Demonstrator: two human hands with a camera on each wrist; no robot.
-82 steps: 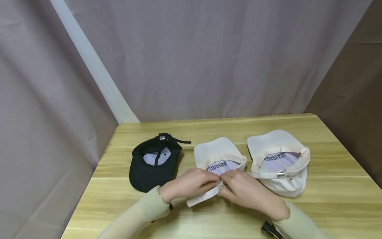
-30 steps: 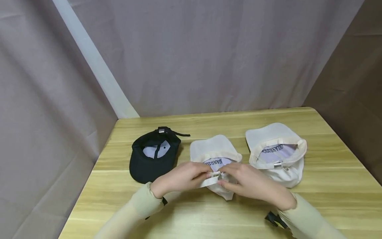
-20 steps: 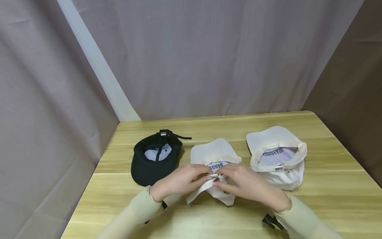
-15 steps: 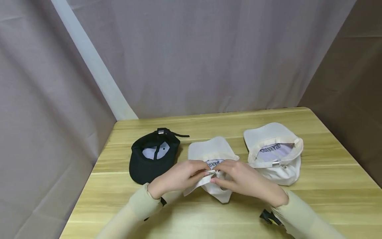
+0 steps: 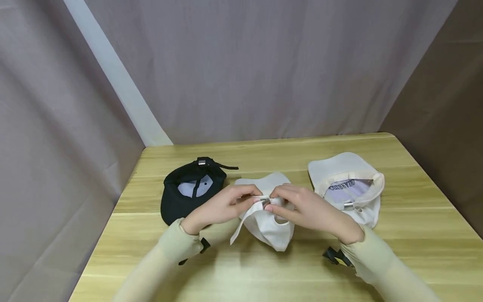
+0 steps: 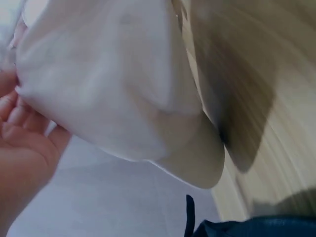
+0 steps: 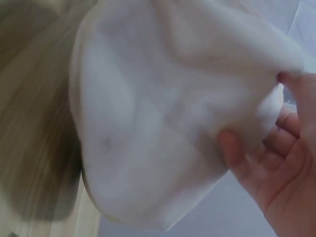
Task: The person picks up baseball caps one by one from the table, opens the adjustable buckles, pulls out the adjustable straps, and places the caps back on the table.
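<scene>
Both hands hold a white baseball cap (image 5: 271, 233) at the middle of the table, by its back strap. My left hand (image 5: 226, 204) pinches the strap just left of a small metal buckle (image 5: 266, 202). Fingers and thumb of my right hand (image 5: 307, 207) pinch the band on the buckle's right side. A loose strap end (image 5: 237, 233) hangs down below the left hand. The cap's brim points away, and its inside is hidden. In the left wrist view the cap (image 6: 108, 74) stands over its shadow; the right wrist view shows the right thumb pressed on the cloth (image 7: 148, 128).
A black cap (image 5: 181, 205) lies upturned on the left, its strap (image 5: 226, 167) sticking out to the right. On the right lies another white cap (image 5: 336, 165), lettering inside it. The wooden table (image 5: 241, 277) backs onto a grey curtain (image 5: 241, 75).
Both hands have risen and moved slightly away with the middle cap's strap. The cap has tipped so its back faces me and the lettering inside is out of sight.
</scene>
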